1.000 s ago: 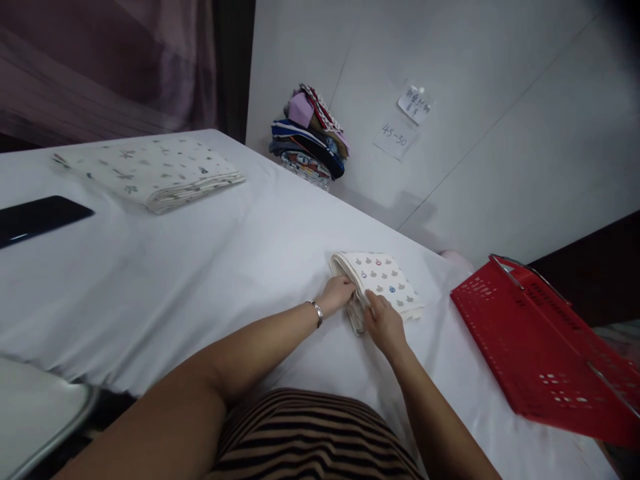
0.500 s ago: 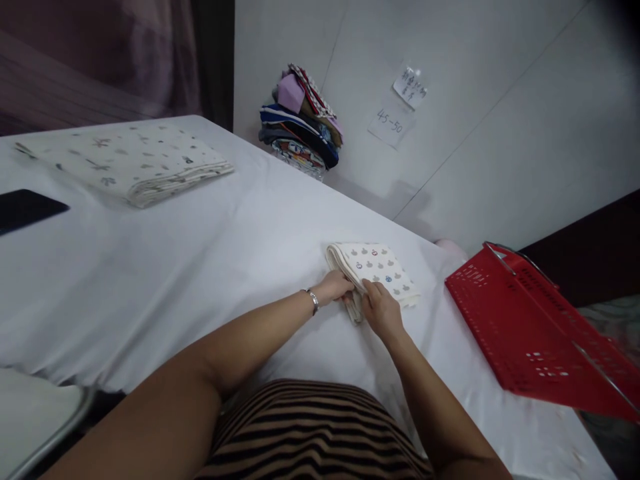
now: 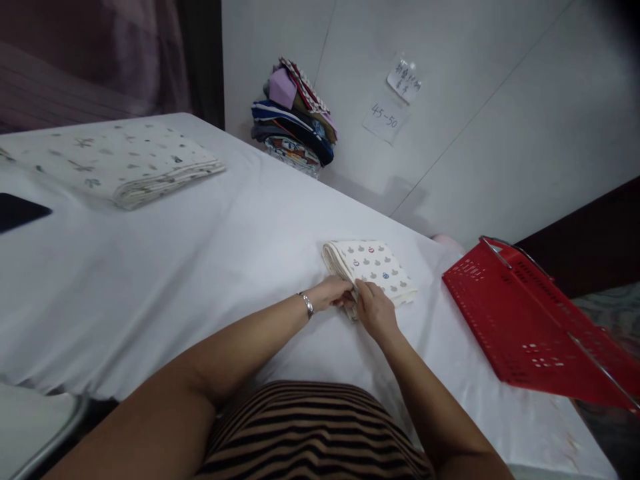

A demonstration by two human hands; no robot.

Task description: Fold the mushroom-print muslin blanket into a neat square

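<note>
On the white-covered table (image 3: pixel 250 227), your left hand (image 3: pixel 332 292) and right hand (image 3: pixel 376 311) pinch the near edge of the folded cloth (image 3: pixel 375 265). On grey panels (image 3: pixel 480 73) beyond, a paper (image 3: pixel 386 121) reads "45-50"; the label (image 3: pixel 404 81) above is blurred.

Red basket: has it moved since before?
No. The red basket keeps its place relative to the paper marked 45-50; only the camera's view has shifted.

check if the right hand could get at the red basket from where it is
Probably yes: white tablecloth stretches from the right hand to the red basket with nothing standing in the way, though it would likely have to let go of the small folded cloth.
</note>
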